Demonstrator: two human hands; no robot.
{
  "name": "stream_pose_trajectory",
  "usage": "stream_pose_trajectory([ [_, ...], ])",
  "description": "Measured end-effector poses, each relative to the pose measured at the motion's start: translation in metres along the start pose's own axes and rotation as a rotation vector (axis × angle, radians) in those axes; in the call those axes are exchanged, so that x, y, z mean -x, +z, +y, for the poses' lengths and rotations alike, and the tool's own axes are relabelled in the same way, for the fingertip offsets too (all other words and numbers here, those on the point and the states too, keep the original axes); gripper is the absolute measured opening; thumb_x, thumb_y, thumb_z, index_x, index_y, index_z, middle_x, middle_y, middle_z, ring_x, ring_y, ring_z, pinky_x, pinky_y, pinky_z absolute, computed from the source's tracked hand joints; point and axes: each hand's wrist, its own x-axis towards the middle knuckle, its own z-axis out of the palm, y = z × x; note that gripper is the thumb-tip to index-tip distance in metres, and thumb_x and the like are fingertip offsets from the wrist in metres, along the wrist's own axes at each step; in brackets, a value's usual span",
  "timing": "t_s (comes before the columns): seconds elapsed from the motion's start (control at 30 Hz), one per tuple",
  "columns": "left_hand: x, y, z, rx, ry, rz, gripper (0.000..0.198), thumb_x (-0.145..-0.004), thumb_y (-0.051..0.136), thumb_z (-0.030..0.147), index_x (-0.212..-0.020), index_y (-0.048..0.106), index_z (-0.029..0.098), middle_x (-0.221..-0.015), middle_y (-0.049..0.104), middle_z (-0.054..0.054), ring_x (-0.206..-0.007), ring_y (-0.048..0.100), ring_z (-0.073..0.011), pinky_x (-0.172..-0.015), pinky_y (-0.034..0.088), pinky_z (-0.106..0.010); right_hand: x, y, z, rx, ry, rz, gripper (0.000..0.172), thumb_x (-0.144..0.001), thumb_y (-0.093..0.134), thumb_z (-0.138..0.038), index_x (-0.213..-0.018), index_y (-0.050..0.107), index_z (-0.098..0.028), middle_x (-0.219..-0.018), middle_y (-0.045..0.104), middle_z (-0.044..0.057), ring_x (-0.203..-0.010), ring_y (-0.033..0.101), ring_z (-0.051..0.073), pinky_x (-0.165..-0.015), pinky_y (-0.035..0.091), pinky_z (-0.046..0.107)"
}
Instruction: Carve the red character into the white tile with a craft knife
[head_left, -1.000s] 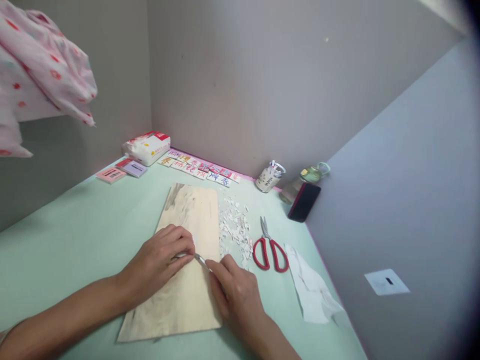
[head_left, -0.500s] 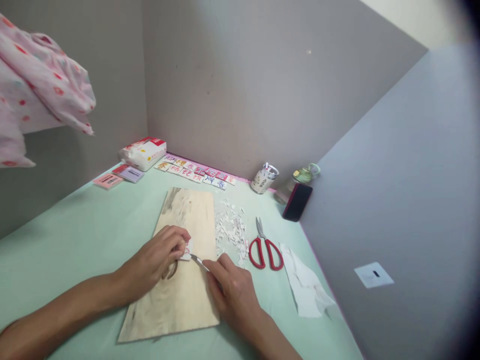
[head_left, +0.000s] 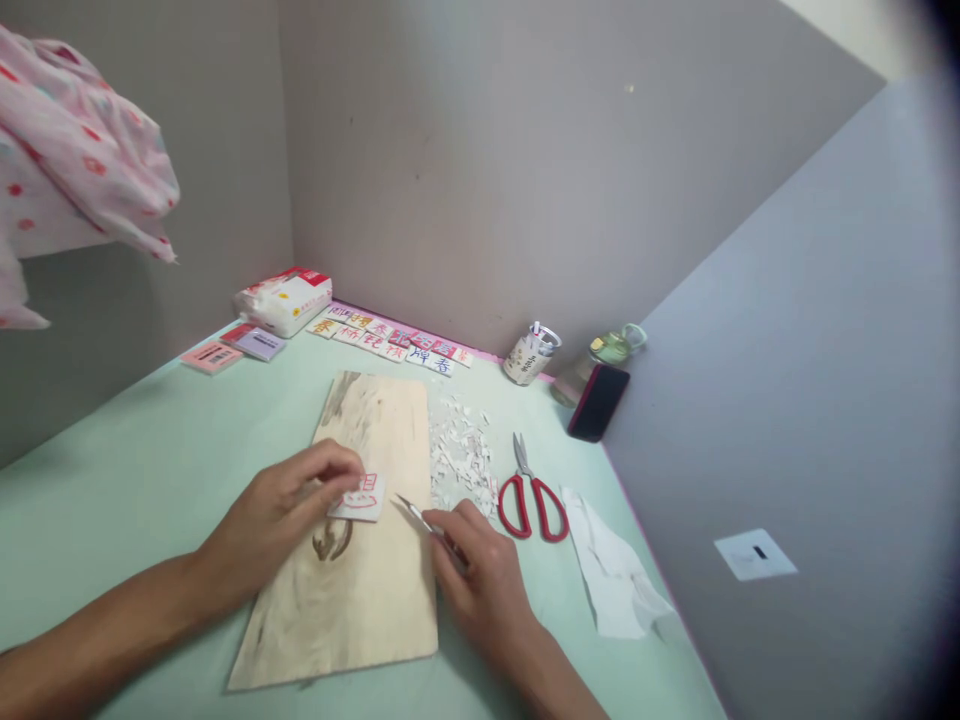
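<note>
A pale wooden board lies on the mint-green table. My left hand rests on the board and pinches a small white card with a red drawn character. My right hand grips a thin metal craft knife, its tip pointing at the card from a short gap to the right. A heap of white paper scraps lies just right of the board.
Red-handled scissors and a crumpled white tissue lie to the right. A row of character cards, a tissue pack, a small cup, a bottle and a dark phone line the back wall.
My left hand drew back and lifted its fingers, uncovering the white card with the red character. The knife tip has pulled away from the card to the right.
</note>
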Motion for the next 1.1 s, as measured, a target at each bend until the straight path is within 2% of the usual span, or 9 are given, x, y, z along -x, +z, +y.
stream_pose_trajectory([
  [0.07, 0.005, 0.006, 0.006, -0.016, 0.162, -0.188, 0.023, -0.103, 0.055, 0.033, -0.120, 0.070, 0.030, -0.118, 0.076, -0.003, -0.112, 0.071, -0.0227, -0.099, 0.058, -0.034, -0.002, 0.000, 0.004, -0.067, 0.053, 0.088, 0.027, -0.097, 0.051, -0.017, -0.109, 0.075, -0.018, -0.076, 0.058, 0.001, -0.062, 0.056, 0.015, -0.055, 0.040, 0.025],
  [0.1, 0.007, 0.009, 0.006, -0.060, 0.244, -0.272, 0.035, -0.101, 0.057, 0.028, -0.136, 0.064, 0.034, -0.135, 0.072, -0.004, -0.127, 0.066, -0.0241, -0.110, 0.052, -0.039, -0.003, 0.000, 0.006, -0.090, 0.074, 0.122, 0.026, -0.096, 0.053, -0.018, -0.110, 0.076, -0.018, -0.075, 0.058, 0.000, -0.062, 0.055, 0.015, -0.055, 0.041, 0.025],
  [0.13, 0.009, 0.012, 0.004, -0.112, 0.289, -0.310, 0.050, -0.100, 0.059, 0.025, -0.148, 0.053, 0.037, -0.149, 0.063, -0.004, -0.139, 0.058, -0.0253, -0.116, 0.047, -0.043, -0.004, 0.000, 0.008, -0.104, 0.092, 0.147, 0.025, -0.096, 0.054, -0.018, -0.109, 0.076, -0.018, -0.074, 0.058, 0.000, -0.061, 0.054, 0.014, -0.055, 0.041, 0.025],
  [0.2, 0.011, 0.016, -0.006, -0.204, 0.286, -0.241, 0.064, -0.098, 0.061, 0.026, -0.158, 0.039, 0.035, -0.162, 0.050, -0.007, -0.148, 0.048, -0.0281, -0.120, 0.044, -0.048, -0.005, 0.000, 0.011, -0.110, 0.117, 0.176, 0.024, -0.096, 0.055, -0.018, -0.109, 0.076, -0.018, -0.073, 0.056, -0.001, -0.060, 0.052, 0.014, -0.055, 0.042, 0.025],
  [0.27, 0.009, 0.014, -0.019, -0.277, 0.204, -0.112, 0.063, -0.097, 0.062, 0.032, -0.156, 0.040, 0.029, -0.159, 0.052, -0.010, -0.145, 0.050, -0.0308, -0.118, 0.045, -0.048, -0.006, 0.000, 0.012, -0.111, 0.129, 0.186, 0.024, -0.096, 0.054, -0.018, -0.107, 0.075, -0.017, -0.073, 0.056, -0.001, -0.060, 0.052, 0.014, -0.055, 0.042, 0.025],
  [0.37, 0.004, 0.007, -0.037, -0.338, 0.140, -0.061, 0.058, -0.093, 0.068, 0.038, -0.146, 0.052, 0.025, -0.148, 0.061, -0.011, -0.138, 0.054, -0.0347, -0.116, 0.045, -0.052, -0.004, 0.001, 0.013, -0.142, 0.115, 0.167, 0.024, -0.097, 0.055, -0.019, -0.109, 0.075, -0.018, -0.073, 0.055, -0.001, -0.060, 0.053, 0.014, -0.054, 0.042, 0.025],
  [0.6, 0.002, -0.007, -0.051, -0.300, 0.093, -0.122, 0.055, -0.096, 0.069, 0.035, -0.148, 0.051, 0.032, -0.139, 0.067, -0.006, -0.130, 0.059, -0.0300, -0.108, 0.050, -0.043, -0.009, -0.003, 0.012, -0.226, 0.045, -0.012, 0.023, -0.099, 0.056, -0.017, -0.111, 0.075, -0.019, -0.077, 0.056, 0.001, -0.062, 0.054, 0.014, -0.052, 0.040, 0.025],
  [0.83, 0.002, -0.010, -0.060, -0.207, 0.110, -0.207, 0.049, -0.101, 0.063, 0.042, -0.148, 0.050, 0.038, -0.141, 0.063, -0.005, -0.132, 0.057, -0.0285, -0.110, 0.048, -0.042, -0.021, -0.013, 0.014, -0.108, -0.066, -0.236, 0.026, -0.103, 0.050, -0.017, -0.114, 0.074, -0.019, -0.084, 0.062, 0.004, -0.068, 0.060, 0.015, -0.057, 0.044, 0.027],
  [1.1, 0.004, -0.008, -0.059, -0.213, 0.031, -0.237, 0.048, -0.101, 0.062, 0.043, -0.147, 0.052, 0.037, -0.141, 0.062, -0.003, -0.131, 0.056, -0.0279, -0.111, 0.047, -0.039, -0.017, -0.006, 0.019, -0.094, -0.053, -0.282, 0.024, -0.106, 0.049, -0.019, -0.114, 0.072, -0.020, -0.085, 0.062, 0.004, -0.068, 0.061, 0.016, -0.058, 0.044, 0.029],
])
